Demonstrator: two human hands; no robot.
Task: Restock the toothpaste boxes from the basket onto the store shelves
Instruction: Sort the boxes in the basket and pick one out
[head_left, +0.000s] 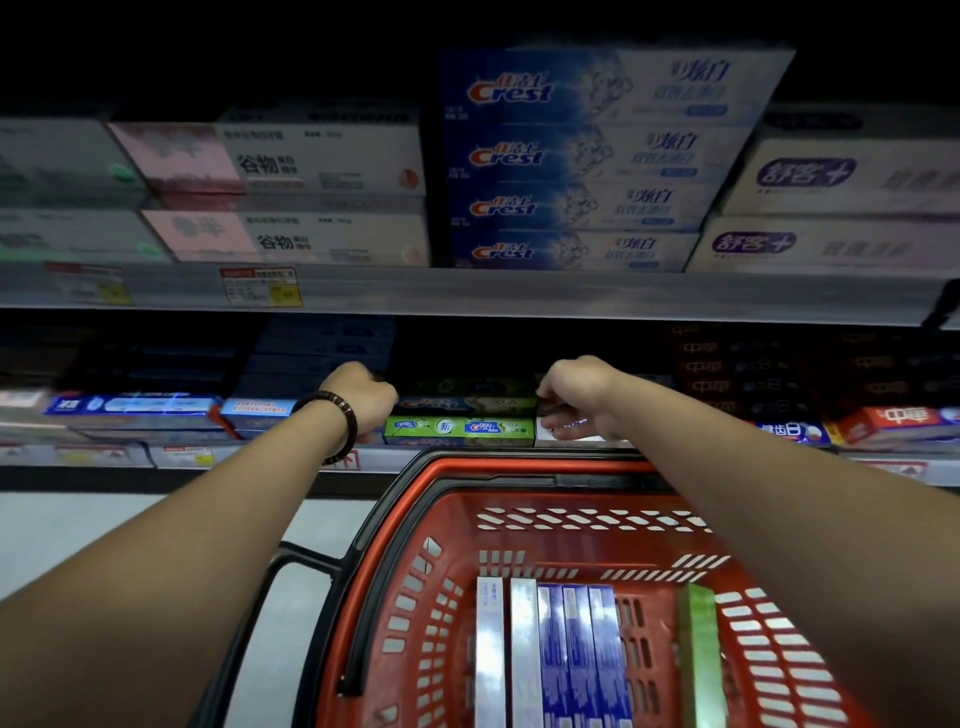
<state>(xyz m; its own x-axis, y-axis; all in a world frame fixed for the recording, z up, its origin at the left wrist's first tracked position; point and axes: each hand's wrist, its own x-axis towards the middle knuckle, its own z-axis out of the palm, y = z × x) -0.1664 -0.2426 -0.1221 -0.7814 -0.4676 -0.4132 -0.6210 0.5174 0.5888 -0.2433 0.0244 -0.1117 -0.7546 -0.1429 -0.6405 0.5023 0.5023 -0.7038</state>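
Note:
Both my arms reach into the lower shelf (260, 460). My left hand (363, 395) grips the left end of a dark toothpaste box (467, 404) that lies on a green toothpaste box (460, 428). My right hand (574, 392) grips the right end of the same dark box, fingers curled over it. Below, the red basket (415, 597) holds several upright boxes: white and blue ones (550, 654) and one green box (698, 660) leaning at the right.
The upper shelf (467, 293) carries stacked blue Crest boxes (571, 156), white and pink boxes (291, 182) at the left and white boxes with purple logos (831, 208) at the right. Red boxes (893, 421) and blue boxes (135, 408) flank my hands on the lower shelf.

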